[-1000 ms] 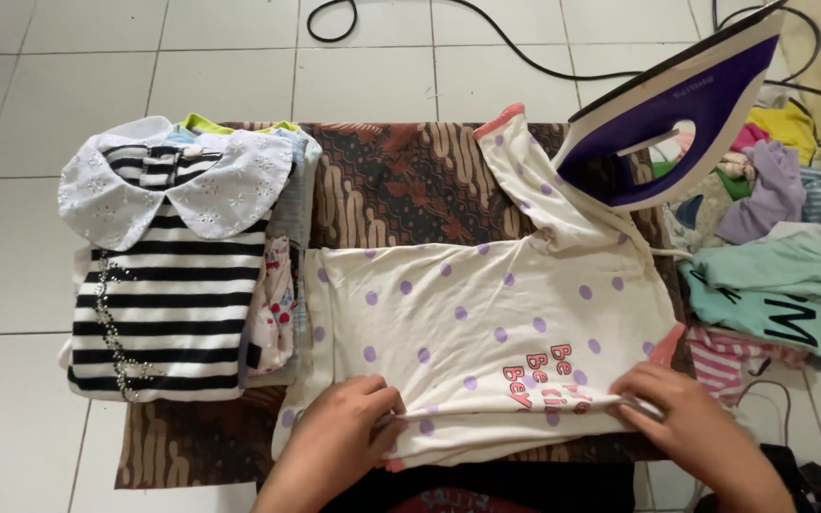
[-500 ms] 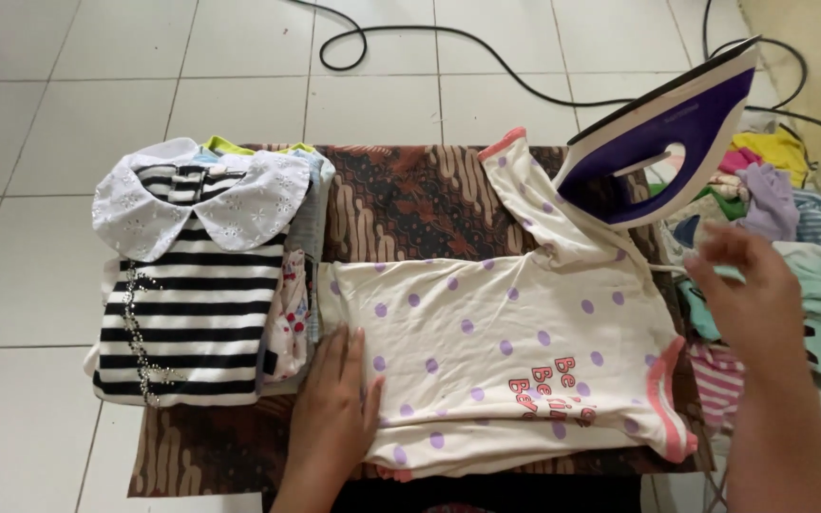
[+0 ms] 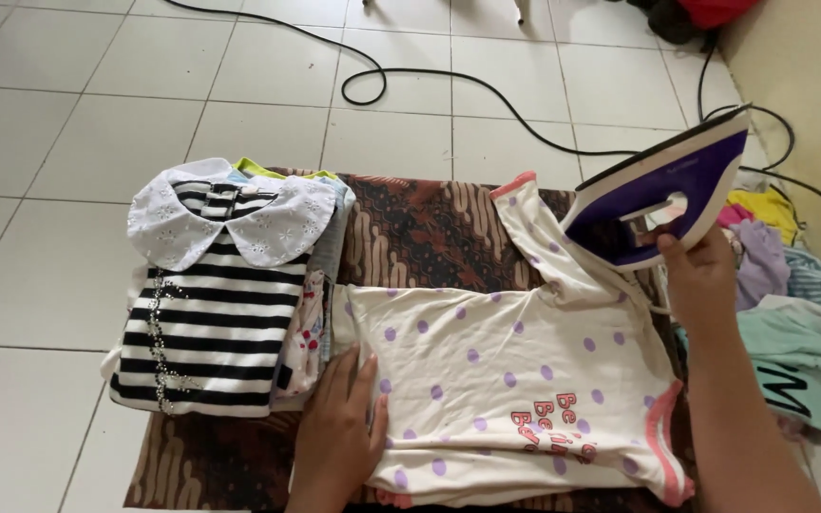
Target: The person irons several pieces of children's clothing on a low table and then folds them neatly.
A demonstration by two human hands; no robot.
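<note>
Two bare hands are seen at work over a cream shirt with purple dots (image 3: 496, 380), which is spread flat on a brown patterned cloth (image 3: 420, 228) laid over the white tiled floor (image 3: 40, 285). The left hand (image 3: 344, 427) is laid palm down on the shirt's near left corner, its fingers stretched out and together, so nothing is clasped by it; the fabric is only pressed flat. The right hand (image 3: 700, 275) is closed around the handle of a purple and white iron (image 3: 662, 195), which is held tilted with its heel down, just above the shirt's upper right edge beside the raised sleeve with the pink cuff. Whether the iron's base touches the cloth cannot be told. A black cord (image 3: 486, 90) is seen looping across the tiles behind it. Pink trim runs along the shirt's right hem, and pink lettering is printed near that hem. Just beside the shirt on the left, a folded stack is topped by a black and white striped top with a white lace collar (image 3: 216, 313), with edges of other folded garments showing beneath it. To the right of the right forearm, a loose heap of unfolded clothes (image 3: 791, 313) in teal, lilac and yellow is piled near the wall.
</note>
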